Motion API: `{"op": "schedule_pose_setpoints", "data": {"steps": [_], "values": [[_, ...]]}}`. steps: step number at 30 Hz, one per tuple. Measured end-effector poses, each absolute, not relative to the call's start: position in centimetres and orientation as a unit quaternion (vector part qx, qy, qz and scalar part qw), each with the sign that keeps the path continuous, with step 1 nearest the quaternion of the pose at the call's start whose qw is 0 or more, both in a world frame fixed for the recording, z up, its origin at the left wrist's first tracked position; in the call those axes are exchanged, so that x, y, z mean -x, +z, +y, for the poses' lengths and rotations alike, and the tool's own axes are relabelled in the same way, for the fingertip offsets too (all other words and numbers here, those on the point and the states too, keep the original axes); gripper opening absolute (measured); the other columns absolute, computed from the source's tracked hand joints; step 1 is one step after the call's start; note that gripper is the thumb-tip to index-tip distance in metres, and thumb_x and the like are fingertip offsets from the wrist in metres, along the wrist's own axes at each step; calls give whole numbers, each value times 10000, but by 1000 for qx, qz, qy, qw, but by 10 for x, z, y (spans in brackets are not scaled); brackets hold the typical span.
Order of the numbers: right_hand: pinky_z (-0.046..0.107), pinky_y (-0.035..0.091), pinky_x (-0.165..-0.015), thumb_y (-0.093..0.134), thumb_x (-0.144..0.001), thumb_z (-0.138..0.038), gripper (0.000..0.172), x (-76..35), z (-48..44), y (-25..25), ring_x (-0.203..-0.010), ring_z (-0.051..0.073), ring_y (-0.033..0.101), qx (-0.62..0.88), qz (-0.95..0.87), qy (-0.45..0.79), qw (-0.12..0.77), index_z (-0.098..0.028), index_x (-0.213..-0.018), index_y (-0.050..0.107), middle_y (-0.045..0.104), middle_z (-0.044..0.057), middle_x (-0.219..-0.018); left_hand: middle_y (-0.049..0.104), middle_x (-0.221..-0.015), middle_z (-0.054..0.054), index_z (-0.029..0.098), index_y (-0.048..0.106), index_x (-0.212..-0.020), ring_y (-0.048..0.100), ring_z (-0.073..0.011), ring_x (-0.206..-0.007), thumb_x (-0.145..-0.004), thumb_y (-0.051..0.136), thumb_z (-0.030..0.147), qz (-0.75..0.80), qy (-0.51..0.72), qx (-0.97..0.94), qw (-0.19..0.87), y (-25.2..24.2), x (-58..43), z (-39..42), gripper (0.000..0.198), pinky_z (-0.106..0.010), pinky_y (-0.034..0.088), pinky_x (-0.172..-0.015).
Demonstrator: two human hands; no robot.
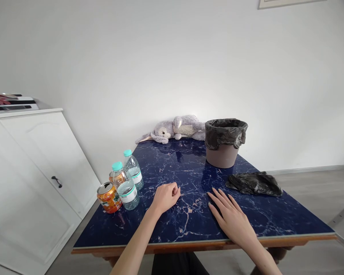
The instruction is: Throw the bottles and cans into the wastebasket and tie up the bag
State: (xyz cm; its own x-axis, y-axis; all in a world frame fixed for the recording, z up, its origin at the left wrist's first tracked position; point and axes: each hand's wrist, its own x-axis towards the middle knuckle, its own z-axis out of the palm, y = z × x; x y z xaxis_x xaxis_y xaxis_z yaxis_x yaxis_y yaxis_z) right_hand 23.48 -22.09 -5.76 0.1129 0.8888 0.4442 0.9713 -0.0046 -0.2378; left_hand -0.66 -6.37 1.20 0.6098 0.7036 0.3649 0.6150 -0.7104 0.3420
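Bag [255,184] of thin black plastic is lying by the right edge of the blue table [166,168], its long side running left to right, just ahead and to the right of the right hand [232,219], the nearer one, whose fingers are resting flat and a little apart. The left hand [164,198] is making a loose fist, and two water bottles [128,193] are standing to its left, toward the table's left edge.

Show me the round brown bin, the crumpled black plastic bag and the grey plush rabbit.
Round brown bin [222,156]: head view, bare lower wall.
Crumpled black plastic bag [253,183]: head view, middle.
Grey plush rabbit [186,130]: head view, pale belly.
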Motion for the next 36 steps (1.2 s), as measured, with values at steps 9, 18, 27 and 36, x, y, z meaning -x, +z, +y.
{"op": "schedule_pose_setpoints", "data": {"steps": [9, 18, 27, 36], "values": [[577, 360, -1298, 359, -1117, -520, 553, -234, -221, -59, -1580, 302, 402, 699, -659, -88, 263, -286, -1577, 555, 462, 16, -1679, 570, -636, 32, 230, 407, -698, 545, -147, -580, -996, 526, 290, 371, 244, -891, 93, 12, 7, -65, 326, -278, 336, -637], [570, 355, -1305, 347, -1119, -524, 570, -234, -222, -58, -1590, 291, 383, 704, -661, -85, 246, -268, -1593, 535, 429, 10, -1695, 565, -623, 31, 230, 386, -693, 542, -147, -566, -1002, 518, 295, 372, 243, -891, 93, 13, 6, -65, 342, -275, 322, -623], [564, 353, -1306, 332, -1121, -531, 576, -234, -221, -57, -1590, 287, 383, 706, -660, -85, 245, -269, -1589, 540, 436, 9, -1692, 571, -626, 33, 229, 389, -696, 544, -149, -575, -1000, 523, 288, 372, 244, -891, 90, 12, 7, -64, 338, -277, 320, -626], [567, 354, -1305, 326, -1122, -550, 587, -234, -222, -57, -1585, 291, 394, 705, -659, -80, 252, -271, -1595, 532, 438, 12, -1690, 585, -638, 29, 232, 427, -690, 552, -151, -579, -1005, 522, 286, 371, 244, -892, 89, 12, 6, -64, 333, -287, 337, -630]]}}
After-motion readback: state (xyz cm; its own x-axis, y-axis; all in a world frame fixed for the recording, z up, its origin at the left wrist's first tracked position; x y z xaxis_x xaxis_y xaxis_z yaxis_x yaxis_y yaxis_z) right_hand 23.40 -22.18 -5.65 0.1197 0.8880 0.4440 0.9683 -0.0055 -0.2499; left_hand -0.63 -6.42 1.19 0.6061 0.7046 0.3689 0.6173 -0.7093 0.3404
